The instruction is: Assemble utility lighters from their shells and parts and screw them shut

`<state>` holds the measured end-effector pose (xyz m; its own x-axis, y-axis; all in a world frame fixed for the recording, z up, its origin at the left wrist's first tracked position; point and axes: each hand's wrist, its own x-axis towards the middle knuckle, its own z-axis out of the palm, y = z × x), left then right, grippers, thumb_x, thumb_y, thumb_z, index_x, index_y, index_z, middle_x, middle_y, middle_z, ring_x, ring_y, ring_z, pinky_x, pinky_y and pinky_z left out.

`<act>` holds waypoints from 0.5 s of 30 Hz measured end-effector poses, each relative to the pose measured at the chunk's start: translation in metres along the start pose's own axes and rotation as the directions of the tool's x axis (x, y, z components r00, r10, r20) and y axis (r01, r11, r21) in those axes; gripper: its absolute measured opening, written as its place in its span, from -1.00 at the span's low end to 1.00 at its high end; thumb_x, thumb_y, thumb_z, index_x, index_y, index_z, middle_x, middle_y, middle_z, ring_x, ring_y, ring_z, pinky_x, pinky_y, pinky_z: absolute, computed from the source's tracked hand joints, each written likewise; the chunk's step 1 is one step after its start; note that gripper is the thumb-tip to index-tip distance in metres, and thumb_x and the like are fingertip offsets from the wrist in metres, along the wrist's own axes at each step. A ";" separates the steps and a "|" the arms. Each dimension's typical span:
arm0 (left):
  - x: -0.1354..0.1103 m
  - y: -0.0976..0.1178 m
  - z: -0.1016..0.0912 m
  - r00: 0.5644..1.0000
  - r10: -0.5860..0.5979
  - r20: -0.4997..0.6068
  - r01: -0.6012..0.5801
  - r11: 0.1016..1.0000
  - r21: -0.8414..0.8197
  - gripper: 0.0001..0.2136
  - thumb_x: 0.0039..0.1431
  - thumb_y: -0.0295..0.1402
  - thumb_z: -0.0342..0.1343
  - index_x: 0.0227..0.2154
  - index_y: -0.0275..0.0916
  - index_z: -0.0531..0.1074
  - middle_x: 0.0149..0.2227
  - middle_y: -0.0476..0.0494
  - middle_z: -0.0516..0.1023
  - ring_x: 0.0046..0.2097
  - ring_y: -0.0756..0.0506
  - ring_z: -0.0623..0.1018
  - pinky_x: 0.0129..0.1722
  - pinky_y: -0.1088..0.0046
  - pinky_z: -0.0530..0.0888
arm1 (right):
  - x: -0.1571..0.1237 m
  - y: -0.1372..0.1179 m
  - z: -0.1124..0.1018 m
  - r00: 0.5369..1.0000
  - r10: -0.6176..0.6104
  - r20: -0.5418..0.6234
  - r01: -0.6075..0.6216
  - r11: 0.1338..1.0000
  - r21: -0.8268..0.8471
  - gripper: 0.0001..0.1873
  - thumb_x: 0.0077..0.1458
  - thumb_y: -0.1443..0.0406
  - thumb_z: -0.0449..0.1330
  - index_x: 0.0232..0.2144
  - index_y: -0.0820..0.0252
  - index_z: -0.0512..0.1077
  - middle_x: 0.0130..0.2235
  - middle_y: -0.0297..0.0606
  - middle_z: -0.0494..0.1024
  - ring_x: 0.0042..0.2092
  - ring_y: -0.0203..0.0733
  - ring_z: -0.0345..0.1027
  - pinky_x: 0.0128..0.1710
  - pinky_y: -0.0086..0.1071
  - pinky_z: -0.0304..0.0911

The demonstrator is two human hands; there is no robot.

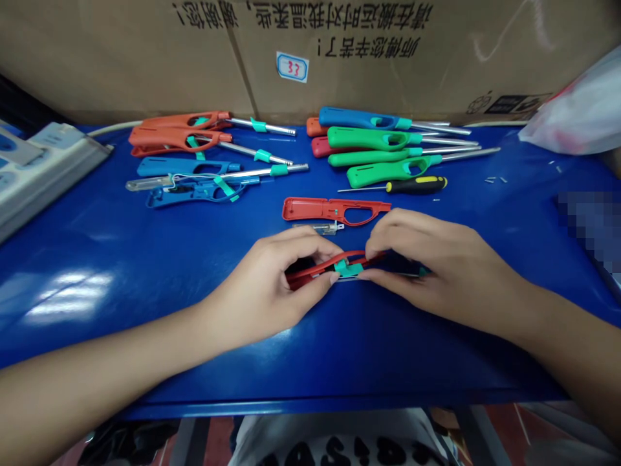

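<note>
Near the middle of the blue table, my left hand (286, 275) is closed round the handle end of a red lighter housing (317, 266). My right hand (431, 265) pinches the same housing towards its nozzle end. Between my fingertips shows a green trigger (350, 268) in the housing, and a metal rod runs under my right fingers. Just beyond my hands lies a loose red half shell (315, 209), its hollow side showing. A clear fuel tank (326, 228) lies between that shell and my left hand, partly hidden by the hand.
Assembled green lighters (378, 171), with blue and red ones, lie at the back right above a black-yellow screwdriver (416, 185). Orange lighter parts (179, 139) and blue ones (194, 194) lie back left. Small screws (495, 180) are scattered right. A power strip (48, 168) and cardboard box (272, 39) border the table.
</note>
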<state>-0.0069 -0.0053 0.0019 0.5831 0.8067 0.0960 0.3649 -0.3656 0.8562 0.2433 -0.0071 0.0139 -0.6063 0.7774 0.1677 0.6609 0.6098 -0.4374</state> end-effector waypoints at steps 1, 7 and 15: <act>0.000 0.000 0.000 1.000 -0.006 0.003 0.006 1.000 -0.004 -0.85 0.27 -0.49 0.19 -0.13 -0.27 0.57 -0.17 -0.06 0.57 -0.20 0.02 0.56 -0.17 0.53 0.47 | -0.001 0.000 0.000 1.000 -0.009 0.010 0.009 1.000 -0.016 -0.88 0.27 0.21 0.24 -0.21 0.12 0.47 -0.15 -0.30 0.53 -0.24 -0.24 0.44 -0.32 -0.39 0.24; 0.000 0.001 0.001 0.999 -0.037 0.010 0.037 0.999 -0.015 -0.86 0.28 -0.46 0.21 -0.13 -0.26 0.57 -0.17 -0.06 0.58 -0.20 0.01 0.56 -0.17 0.51 0.48 | -0.005 -0.003 0.002 0.994 -0.111 0.013 0.111 0.967 -0.230 -0.76 0.38 0.21 0.09 -0.21 0.07 0.56 -0.21 -0.34 0.56 -0.32 -0.29 0.37 -0.40 -0.38 0.08; 0.000 0.001 0.001 0.999 -0.040 0.010 0.040 0.999 0.004 -0.86 0.28 -0.44 0.21 -0.13 -0.25 0.58 -0.18 -0.07 0.58 -0.21 -0.01 0.55 -0.19 0.48 0.48 | -0.001 -0.011 0.000 0.999 -0.041 0.036 0.047 0.982 -0.183 -0.71 0.36 0.28 0.06 -0.36 0.16 0.52 -0.40 -0.40 0.56 -0.41 -0.28 0.38 -0.40 -0.34 0.07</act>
<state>-0.0056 -0.0060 0.0021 0.5755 0.8159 0.0561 0.3909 -0.3347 0.8574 0.2362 -0.0150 0.0183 -0.6483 0.7457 0.1540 0.7016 0.6636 -0.2595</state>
